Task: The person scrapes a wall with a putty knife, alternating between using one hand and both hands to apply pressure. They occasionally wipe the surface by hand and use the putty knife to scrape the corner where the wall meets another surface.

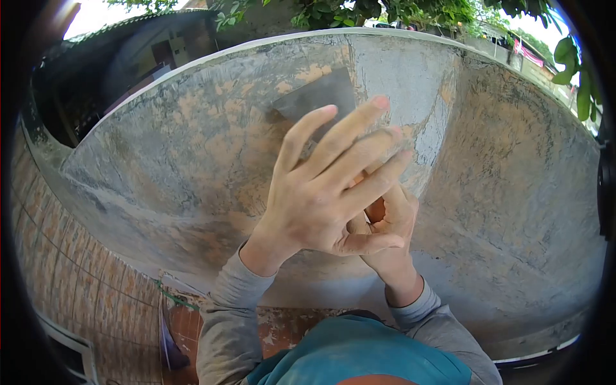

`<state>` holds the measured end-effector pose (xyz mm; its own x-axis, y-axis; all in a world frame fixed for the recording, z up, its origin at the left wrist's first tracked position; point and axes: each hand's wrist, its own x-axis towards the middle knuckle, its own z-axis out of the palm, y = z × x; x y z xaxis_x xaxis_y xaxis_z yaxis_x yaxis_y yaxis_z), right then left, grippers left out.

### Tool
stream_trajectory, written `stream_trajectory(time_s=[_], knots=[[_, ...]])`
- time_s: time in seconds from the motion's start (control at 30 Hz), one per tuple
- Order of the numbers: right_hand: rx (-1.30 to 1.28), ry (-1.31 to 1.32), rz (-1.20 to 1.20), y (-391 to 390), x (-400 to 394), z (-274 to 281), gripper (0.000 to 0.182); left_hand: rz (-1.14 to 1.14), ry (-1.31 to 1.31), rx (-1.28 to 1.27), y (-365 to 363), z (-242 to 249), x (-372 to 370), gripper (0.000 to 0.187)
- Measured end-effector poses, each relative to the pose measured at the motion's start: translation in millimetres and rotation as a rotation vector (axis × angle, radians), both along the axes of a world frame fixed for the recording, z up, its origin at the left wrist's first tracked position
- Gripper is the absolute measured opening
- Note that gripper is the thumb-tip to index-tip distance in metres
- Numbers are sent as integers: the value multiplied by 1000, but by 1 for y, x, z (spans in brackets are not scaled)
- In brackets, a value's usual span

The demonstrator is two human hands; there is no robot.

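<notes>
My left hand [327,192] is raised in front of a grey, weathered wall [212,128], its back towards me and its fingers spread. Behind it and to the right, my right hand [399,228] is partly covered, with its visible fingers curled. A small orange-brown area shows between the right fingers; whether it is an object or shaded skin is unclear. The two hands overlap near the left thumb and right fingers. Beyond the left fingertips is a dark grey angular patch [327,96]; its attachment is hidden.
The wall curves across the view, with a pale rim [276,42] on top. Leafy branches [385,11] hang beyond it. Brick-patterned tiling [83,269] lies at lower left, near a dark purple cloth-like item [172,346] on reddish flooring.
</notes>
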<state>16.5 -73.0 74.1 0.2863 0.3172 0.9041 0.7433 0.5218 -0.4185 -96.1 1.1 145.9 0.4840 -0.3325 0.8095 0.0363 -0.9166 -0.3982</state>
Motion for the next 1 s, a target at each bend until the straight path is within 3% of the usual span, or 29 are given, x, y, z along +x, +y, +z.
stream_trajectory(time_s=[0.13,0.27,0.5,0.7,0.8,0.9,1.0], knots=[[-49,108,-62,4,-17,0,25,-183,345,43,37,21,8,70],[26,197,-80,17,-38,5,23,-394,514,249,69,51,22,65],[57,152,-122,24,-51,18,18,-586,628,300,85,70,37,62],[7,255,39,25,-42,4,18,-513,650,299,82,59,44,59],[143,229,54,38,-31,16,17,-368,690,415,81,86,48,60],[36,305,207,25,-35,10,16,-381,716,318,79,72,42,61],[94,323,180,30,-43,-2,15,-365,740,303,77,58,36,62]])
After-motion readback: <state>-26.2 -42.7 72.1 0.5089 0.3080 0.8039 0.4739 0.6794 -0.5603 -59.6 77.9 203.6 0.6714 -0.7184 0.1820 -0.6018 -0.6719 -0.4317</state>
